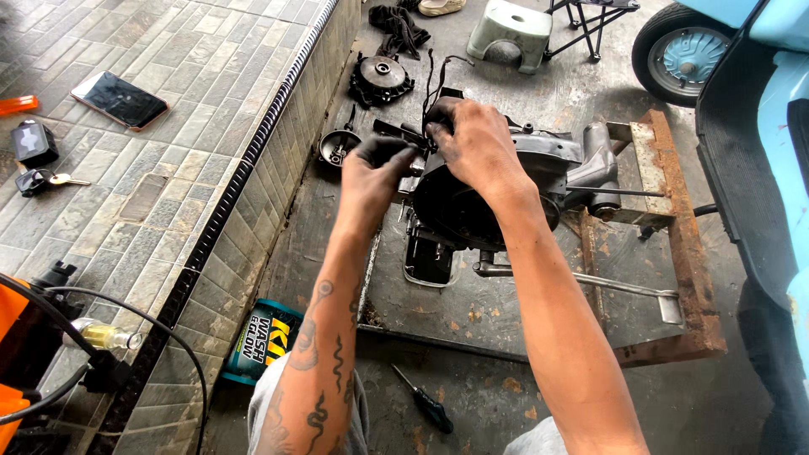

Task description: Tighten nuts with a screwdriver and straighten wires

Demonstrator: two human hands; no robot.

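A black, greasy scooter engine (472, 202) lies on a rusty metal stand (674, 253) on the concrete floor. My left hand (371, 173), smeared with grease, grips a dark part at the engine's left edge. My right hand (472, 139) rests on top of the engine, fingers curled around a small part near a bundle of black wires (434, 72). A kick lever (590, 282) sticks out toward the right below the engine.
A round black cover (381, 80) and a smaller round part (337, 145) lie on the floor beyond. A screwdriver (425, 403) and a teal can (263, 337) lie near me. A phone (120, 99) and keys (42, 179) sit on the tiled ledge. A pale blue scooter (758, 101) stands right.
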